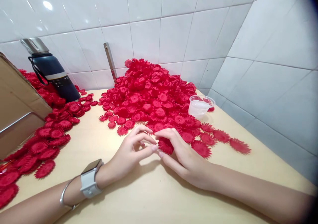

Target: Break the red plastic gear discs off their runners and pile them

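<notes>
Just in front of the large pile, my two hands meet at their fingertips. My right hand (185, 156) curls its thumb and fingers around a red fringed flower piece (165, 146). On the other side, my left hand (136, 148) has its thumb and index finger nearly together beside that flower's left edge. Whatever lies between those left fingertips is too small to make out. A heap of similar red flower pieces (151, 91) rises right behind both hands. The left wrist wears a watch (90, 179) and a silver bangle (65, 192).
At right of the heap stands a clear plastic cup (198, 107). A dark blue flask (56, 73) and a cardboard box (22, 101) are on the left, with more red flowers along the box. A metal strip (110, 60) leans on the tiled wall (177, 32). The table (159, 204) is pale.
</notes>
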### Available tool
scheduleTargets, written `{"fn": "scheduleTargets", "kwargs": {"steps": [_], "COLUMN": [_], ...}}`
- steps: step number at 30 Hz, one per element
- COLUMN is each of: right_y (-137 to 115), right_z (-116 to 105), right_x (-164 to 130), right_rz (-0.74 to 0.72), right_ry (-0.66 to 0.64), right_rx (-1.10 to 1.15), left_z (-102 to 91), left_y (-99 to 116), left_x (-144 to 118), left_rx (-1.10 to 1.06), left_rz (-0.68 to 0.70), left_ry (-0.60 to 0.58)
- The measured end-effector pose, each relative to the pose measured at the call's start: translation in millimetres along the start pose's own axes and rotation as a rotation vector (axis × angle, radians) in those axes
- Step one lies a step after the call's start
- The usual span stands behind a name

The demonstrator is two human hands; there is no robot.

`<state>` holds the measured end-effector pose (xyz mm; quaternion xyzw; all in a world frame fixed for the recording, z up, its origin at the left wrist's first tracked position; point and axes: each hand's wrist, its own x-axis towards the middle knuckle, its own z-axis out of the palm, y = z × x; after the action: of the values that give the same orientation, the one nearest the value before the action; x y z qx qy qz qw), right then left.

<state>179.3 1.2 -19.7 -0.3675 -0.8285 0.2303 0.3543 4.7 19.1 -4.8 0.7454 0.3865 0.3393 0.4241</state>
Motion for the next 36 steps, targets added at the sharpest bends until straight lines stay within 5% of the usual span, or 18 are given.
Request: {"fn": "scheduleTargets", "kwargs": {"steps": [6,11,15,20,26,36], "right_y": [6.7,3.0,-2.9,-5.9,-5.4,-9.4], "right_z": [7.0,4.1,-0.1,-1.7,-1.3,-5.5], "right_x": [-3.7,-3.8,-2.0,-0.8,1.6,5.2], "right_rz": [-0.148,0.074,0.255,0.244,0.209,0.302], "right_ry": [0.023,0.161,0.126,-0.016,0.012,0.001], "right_rx": [0.056,-0.041,-0.064,0.015,-0.009,0.085], "left_z": [1.0,0.0,-0.6,0.8,2.2,-0.7], "left_y": [1.6,1.0,-0.3,-2.6,-1.0,3.5], "left_x": [-0.6,-2.5,-5.7,-7.3,-6.7,-3.9], "left_rx": [0.019,0.066,0.126,0.166,0.204,0.178], "left_rz": [0.035,0.009,0.072,0.146,0.136,0.053], "left_ry": [-0.058,0.072,0.127,0.112,0.060,0.132]}}
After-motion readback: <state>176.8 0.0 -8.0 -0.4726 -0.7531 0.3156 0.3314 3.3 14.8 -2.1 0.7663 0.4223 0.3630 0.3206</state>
